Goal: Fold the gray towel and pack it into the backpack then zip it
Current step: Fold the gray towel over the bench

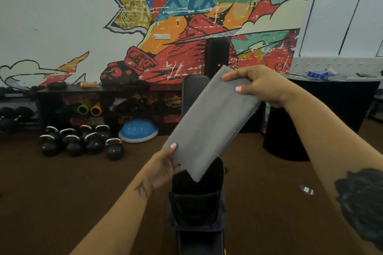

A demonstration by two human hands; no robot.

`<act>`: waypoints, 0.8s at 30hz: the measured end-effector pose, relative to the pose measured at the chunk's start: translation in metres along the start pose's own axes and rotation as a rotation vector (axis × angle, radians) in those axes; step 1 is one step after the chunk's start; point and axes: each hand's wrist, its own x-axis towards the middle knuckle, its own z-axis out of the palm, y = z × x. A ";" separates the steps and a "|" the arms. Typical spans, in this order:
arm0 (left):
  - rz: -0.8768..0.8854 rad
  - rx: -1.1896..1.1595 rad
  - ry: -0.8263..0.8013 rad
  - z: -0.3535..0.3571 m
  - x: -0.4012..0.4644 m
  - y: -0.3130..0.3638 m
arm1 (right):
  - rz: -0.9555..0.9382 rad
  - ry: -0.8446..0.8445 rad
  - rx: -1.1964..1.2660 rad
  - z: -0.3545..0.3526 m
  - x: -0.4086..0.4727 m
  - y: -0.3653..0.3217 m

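The gray towel point(209, 124) is folded into a long flat rectangle and held tilted in the air, its lower corner pointing down. My left hand point(163, 165) pinches its lower left edge, thumb on top. Its upper right end is gripped by my right hand point(261, 85). Directly beneath the towel stands the black backpack point(196, 203), its top gaping open with a dark inner pocket showing. The towel's lower corner hangs just over that opening; I cannot tell whether it touches the bag.
The backpack rests on a black padded bench point(192, 91) that runs away from me. Several kettlebells point(83, 141) and a blue balance dome point(137, 130) sit on the brown floor at left. A dark rounded counter point(323, 118) stands at right, low shelves along the mural wall.
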 end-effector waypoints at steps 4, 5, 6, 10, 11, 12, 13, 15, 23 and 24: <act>0.011 -0.178 -0.010 0.010 0.003 -0.003 | 0.029 0.074 0.081 0.005 0.002 0.007; -0.040 -0.141 -0.034 0.013 0.002 -0.004 | 0.041 0.081 0.086 0.007 0.002 0.009; -0.081 -0.079 -0.033 0.016 0.004 -0.006 | 0.052 0.087 0.087 0.008 0.003 0.012; -0.126 0.038 0.095 0.018 0.013 -0.009 | 0.121 0.102 0.089 0.009 0.002 0.021; -0.115 0.045 0.106 0.017 0.015 -0.008 | 0.147 0.103 0.081 0.009 0.002 0.024; -0.098 0.065 0.110 0.015 0.016 -0.006 | 0.173 0.098 0.074 0.009 0.001 0.027; -0.074 0.096 0.113 0.014 0.017 -0.004 | 0.201 0.090 0.073 0.009 0.001 0.030; -0.029 0.153 0.127 0.010 0.019 -0.001 | 0.246 0.068 0.083 0.009 -0.001 0.036; -0.002 0.224 -0.034 0.002 0.012 0.021 | 0.361 -0.045 0.113 0.008 -0.008 0.058; -0.026 0.245 -0.045 -0.001 0.012 0.024 | 0.376 -0.068 0.110 0.009 -0.009 0.061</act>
